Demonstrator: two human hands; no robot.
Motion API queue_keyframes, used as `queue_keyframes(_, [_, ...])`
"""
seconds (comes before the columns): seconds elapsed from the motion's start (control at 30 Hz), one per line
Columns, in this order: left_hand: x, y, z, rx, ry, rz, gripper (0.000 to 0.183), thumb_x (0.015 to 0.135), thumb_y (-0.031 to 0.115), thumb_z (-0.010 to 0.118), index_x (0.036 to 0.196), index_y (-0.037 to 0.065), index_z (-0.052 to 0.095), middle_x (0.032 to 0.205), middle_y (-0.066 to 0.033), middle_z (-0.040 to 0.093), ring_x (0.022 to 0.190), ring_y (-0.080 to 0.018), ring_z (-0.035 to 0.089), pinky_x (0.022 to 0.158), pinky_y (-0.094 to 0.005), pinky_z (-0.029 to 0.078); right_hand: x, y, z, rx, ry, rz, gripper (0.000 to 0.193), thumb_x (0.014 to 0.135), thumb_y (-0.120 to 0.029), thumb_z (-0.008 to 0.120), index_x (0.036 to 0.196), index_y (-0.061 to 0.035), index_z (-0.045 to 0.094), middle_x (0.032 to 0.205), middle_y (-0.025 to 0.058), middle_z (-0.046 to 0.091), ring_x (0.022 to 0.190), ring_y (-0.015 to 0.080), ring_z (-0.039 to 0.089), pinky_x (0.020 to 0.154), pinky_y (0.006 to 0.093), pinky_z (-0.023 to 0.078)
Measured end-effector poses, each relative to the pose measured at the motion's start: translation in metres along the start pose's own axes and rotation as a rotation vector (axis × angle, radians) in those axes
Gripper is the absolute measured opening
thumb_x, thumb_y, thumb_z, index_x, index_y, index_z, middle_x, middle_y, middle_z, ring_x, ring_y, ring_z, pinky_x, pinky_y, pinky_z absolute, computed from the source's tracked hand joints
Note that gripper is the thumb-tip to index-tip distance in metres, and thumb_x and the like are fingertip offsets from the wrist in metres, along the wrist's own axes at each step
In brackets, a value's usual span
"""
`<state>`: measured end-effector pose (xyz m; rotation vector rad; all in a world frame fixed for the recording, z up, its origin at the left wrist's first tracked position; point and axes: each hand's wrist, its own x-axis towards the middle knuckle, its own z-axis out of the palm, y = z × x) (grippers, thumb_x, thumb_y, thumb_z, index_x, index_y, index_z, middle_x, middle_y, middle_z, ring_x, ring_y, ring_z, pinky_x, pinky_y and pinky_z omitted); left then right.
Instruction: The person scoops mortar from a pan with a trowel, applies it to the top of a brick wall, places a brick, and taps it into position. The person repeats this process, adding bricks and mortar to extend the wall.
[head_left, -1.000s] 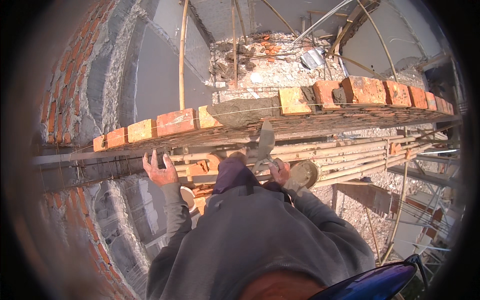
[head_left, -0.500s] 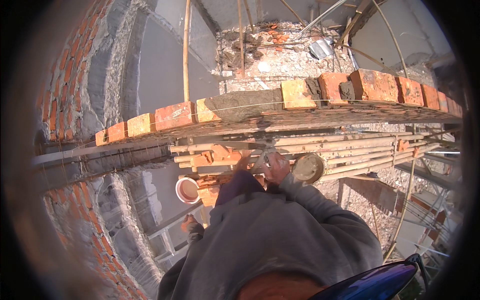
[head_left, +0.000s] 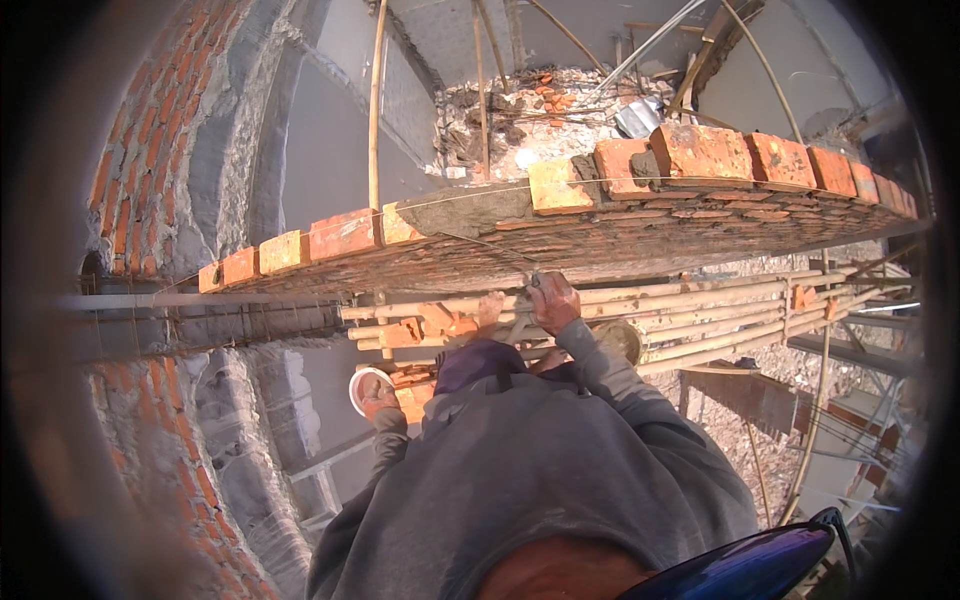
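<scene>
My right hand (head_left: 553, 303) is closed around the handle of a trowel (head_left: 487, 245), seen almost edge-on as a thin dark line. Its blade points left, toward the near edge of the grey mortar bed (head_left: 465, 211) on the curved brick wall (head_left: 690, 225). Yellowish and red bricks stand on either side of the mortar, with a taut string (head_left: 365, 224) along the course. My left hand (head_left: 378, 393) overlaps a white bucket (head_left: 357, 388); its fingers are too unclear to read. A round mortar pan (head_left: 627, 343) is partly hidden by my right sleeve.
Bamboo poles (head_left: 700, 305) form a scaffold under me, with loose bricks (head_left: 405, 332) on it. Below lies rubble ground (head_left: 700, 420). Upright poles (head_left: 377, 110) and grey walls stand beyond the brick wall.
My right hand has moved up from beside the mortar pan toward the wall, the trowel now stretching to the mortar. My left hand has risen to the white bucket. The view has shifted slightly.
</scene>
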<state>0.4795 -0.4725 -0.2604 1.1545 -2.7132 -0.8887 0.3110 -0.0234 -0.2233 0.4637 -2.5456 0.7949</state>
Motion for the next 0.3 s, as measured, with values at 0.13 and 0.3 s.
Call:
queue_keyframes(0.13, [-0.004,0.001,-0.005,0.042,-0.034,-0.188,0.045,0.084,0.027,0.079,0.122,0.003,0.075,0.113,-0.024,0.074,0.105,-0.0381,0.071,0.096,-0.0418,0.053,-0.012,0.018,-0.001,0.022,0.025,0.016,0.018,0.083,-0.014,0.07,0.1,-0.0083,0.07,0.1,0.0149,0.066,0.093,0.0361,0.065,0.074,0.0487,0.055])
queue_keyframes(0.3, [-0.014,-0.012,-0.002,0.312,-0.016,-0.209,0.042,0.083,0.034,0.077,0.12,0.013,0.078,0.109,-0.0236,0.075,0.11,-0.036,0.071,0.099,-0.0406,0.053,-0.022,0.036,-0.01,0.317,-0.085,0.196,0.016,0.088,-0.017,0.07,0.101,-0.0085,0.071,0.102,0.0157,0.067,0.096,0.0361,0.065,0.079,0.0483,0.055])
